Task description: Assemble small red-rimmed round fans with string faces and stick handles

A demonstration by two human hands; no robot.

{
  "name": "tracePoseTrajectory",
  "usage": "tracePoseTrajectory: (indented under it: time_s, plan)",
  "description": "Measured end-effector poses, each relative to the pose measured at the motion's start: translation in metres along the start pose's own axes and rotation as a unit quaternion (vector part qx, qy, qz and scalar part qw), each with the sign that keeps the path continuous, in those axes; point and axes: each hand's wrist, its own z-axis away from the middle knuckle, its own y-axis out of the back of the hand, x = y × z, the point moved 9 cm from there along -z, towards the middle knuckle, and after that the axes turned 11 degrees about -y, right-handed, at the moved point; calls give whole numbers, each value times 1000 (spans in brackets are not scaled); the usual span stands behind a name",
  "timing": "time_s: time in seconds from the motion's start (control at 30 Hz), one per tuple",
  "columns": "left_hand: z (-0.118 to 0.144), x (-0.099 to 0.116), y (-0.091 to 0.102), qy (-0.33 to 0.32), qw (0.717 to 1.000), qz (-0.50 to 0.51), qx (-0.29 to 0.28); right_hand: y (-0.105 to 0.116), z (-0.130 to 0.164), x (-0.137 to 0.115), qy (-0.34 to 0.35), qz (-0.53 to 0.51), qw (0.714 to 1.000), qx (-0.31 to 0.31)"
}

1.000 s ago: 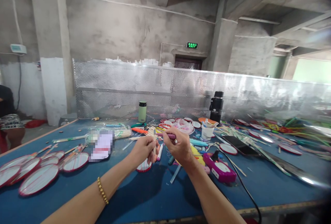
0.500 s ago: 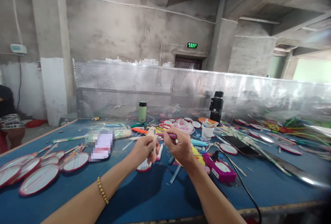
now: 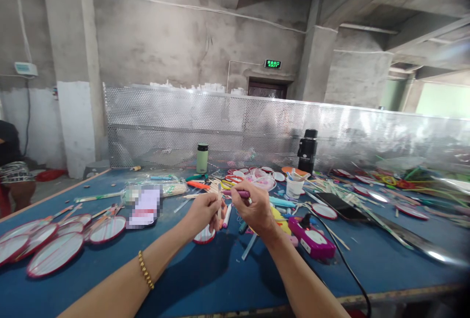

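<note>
Fan-on-a-stick (image 3: pixel 205 233) hangs just over the blue table (image 3: pixel 205 279), its red-rimmed disc below your left hand (image 3: pixel 204 211), which is clenched round the flat wooden stick (image 3: pixel 220 199). It looks light, the disc thin and easily bent, so grip the stiffer stick. Your right hand (image 3: pixel 254 209) pinches a purple marker (image 3: pixel 240 193), smooth and light, held near the tip beside the stick's top.
</note>
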Motion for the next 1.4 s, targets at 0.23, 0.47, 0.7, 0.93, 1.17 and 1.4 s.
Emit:
tracePoseTrajectory:
  time_s: [0.23, 0.47, 0.7, 0.93, 1.17, 1.4]
  plan:
    - [-1, -1, 0, -2, 1000, -1, -4, 0, 0, -1, -2, 3, 1000, -3]
    - [-1, 0, -1, -7, 1000, -1, -9, 2, 0, 1, 0, -8, 1000, 11]
    - [1, 3, -1, -3, 1000, 1, -4, 0, 0, 1, -3, -3, 1000, 1]
    - [1, 4, -2, 0, 1000, 0, -2, -1, 1, 3, -3, 2, 1000, -2]
    - [2, 3, -1, 6, 1000, 1, 2, -3, 1, 4, -9, 4, 1000, -13]
    - [1, 3, -2, -4, 1000, 7, -7, -2, 0, 3, -3, -1, 1000, -5]
